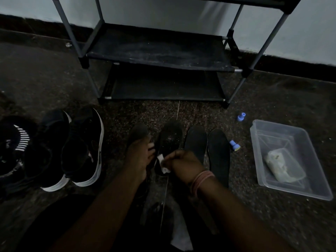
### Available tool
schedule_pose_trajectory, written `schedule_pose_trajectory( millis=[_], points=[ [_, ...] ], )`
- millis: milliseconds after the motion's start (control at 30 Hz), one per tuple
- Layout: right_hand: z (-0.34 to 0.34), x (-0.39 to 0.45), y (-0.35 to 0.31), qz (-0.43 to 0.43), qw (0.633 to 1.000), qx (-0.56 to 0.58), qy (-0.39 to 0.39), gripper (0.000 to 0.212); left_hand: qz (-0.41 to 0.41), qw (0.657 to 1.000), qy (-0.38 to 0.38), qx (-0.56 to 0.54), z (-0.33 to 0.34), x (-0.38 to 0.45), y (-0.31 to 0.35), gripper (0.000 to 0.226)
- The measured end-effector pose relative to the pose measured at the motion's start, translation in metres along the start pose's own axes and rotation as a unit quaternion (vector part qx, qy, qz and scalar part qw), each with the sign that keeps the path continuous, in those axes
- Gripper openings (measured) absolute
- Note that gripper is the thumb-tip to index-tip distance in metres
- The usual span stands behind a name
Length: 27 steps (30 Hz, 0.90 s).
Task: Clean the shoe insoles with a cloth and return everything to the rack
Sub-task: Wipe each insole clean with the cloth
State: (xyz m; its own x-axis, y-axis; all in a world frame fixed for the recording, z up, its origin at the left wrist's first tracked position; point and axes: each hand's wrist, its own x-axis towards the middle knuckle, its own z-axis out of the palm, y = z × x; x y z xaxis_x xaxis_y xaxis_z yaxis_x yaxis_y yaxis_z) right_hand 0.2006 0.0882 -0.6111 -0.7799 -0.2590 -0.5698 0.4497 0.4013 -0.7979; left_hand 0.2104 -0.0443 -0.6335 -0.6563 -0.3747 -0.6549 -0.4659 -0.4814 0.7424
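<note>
Pinching a cloth [162,163] in my right hand [183,163], I press it on an insole [171,137]. Beside it, my left hand [139,155] lies flat on another insole [138,130], fingers straight.

Four dark insoles [196,142] lie flat, side by side, toes toward the black rack [160,51]. A small white cloth [162,163] rests on the second insole [171,137]. Black shoes [80,148] stand at left.
</note>
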Motion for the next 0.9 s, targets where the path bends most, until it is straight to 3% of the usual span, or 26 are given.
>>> schedule_pose_trajectory(
  millis=[100, 200, 300, 433, 533, 567, 633, 667, 767, 900],
  points=[
    [-0.007, -0.009, -0.02, 0.052, 0.973, 0.19, -0.119, 0.035, -0.152, 0.966, -0.135, -0.158, 0.0, -0.005, 0.01, 0.057],
    [-0.016, -0.01, -0.032, 0.101, 0.912, 0.337, -0.21, 0.023, -0.159, 0.95, -0.108, -0.248, 0.002, 0.009, 0.005, 0.069],
    [-0.016, -0.008, -0.03, 0.12, 0.892, 0.376, -0.221, 0.019, -0.145, 0.96, -0.122, -0.204, 0.005, 0.021, 0.011, 0.075],
    [0.0, 0.001, -0.014, 0.142, 0.964, 0.179, -0.132, 0.022, -0.059, 0.992, -0.108, -0.023, 0.016, 0.024, 0.01, 0.075],
    [-0.01, 0.005, -0.011, 0.03, 0.997, -0.063, -0.013, 0.03, -0.05, 0.993, -0.108, -0.013, 0.022, 0.019, 0.007, 0.06],
    [-0.015, 0.006, -0.01, -0.02, 0.992, -0.118, 0.038, 0.032, -0.072, 0.989, -0.127, -0.026, 0.021, 0.018, 0.009, 0.058],
    [-0.022, 0.009, -0.005, -0.099, 0.983, -0.106, 0.111, 0.034, -0.116, 0.977, -0.171, -0.059, 0.018, 0.018, 0.014, 0.057],
    [-0.022, 0.01, -0.004, -0.142, 0.978, -0.095, 0.118, 0.03, -0.126, 0.972, -0.182, -0.077, 0.016, 0.019, 0.016, 0.057],
    [-0.011, 0.009, 0.0, -0.243, 0.959, -0.139, 0.047, 0.002, -0.139, 0.965, -0.187, -0.119, 0.014, 0.021, 0.017, 0.062],
    [-0.003, 0.009, 0.007, -0.353, 0.897, -0.249, 0.091, 0.02, -0.175, 0.946, -0.22, -0.161, 0.017, 0.022, 0.01, 0.069]
  ],
)
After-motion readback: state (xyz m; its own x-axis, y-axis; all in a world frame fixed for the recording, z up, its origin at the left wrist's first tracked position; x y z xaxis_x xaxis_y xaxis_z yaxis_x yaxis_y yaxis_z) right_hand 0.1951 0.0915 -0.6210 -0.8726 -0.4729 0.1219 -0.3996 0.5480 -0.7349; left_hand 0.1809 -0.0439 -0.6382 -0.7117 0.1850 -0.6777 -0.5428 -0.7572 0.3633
